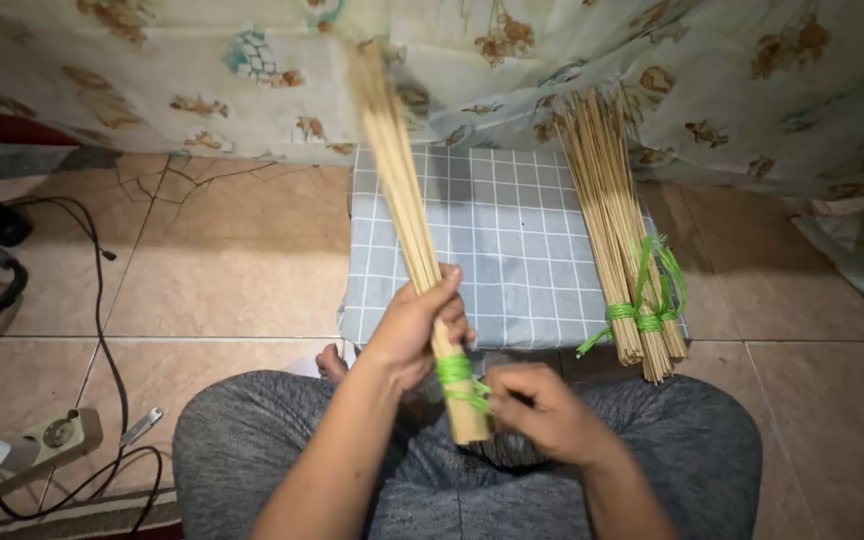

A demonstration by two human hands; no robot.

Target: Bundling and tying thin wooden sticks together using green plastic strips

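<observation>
My left hand (414,325) is wrapped around a long bundle of thin bamboo sticks (399,190) that tilts up and away from me. A green plastic strip (455,370) is wound round the bundle just below that hand. My right hand (542,408) pinches the loose end of the green strip beside the bundle's lower end. Both hands are above my lap in grey trousers (252,440).
Two tied stick bundles (617,240) with green ties lie on a grey checked cushion (512,250). A flowered cloth (252,70) hangs behind. On the tiled floor at left lie a power strip (37,445) and black cables (102,300).
</observation>
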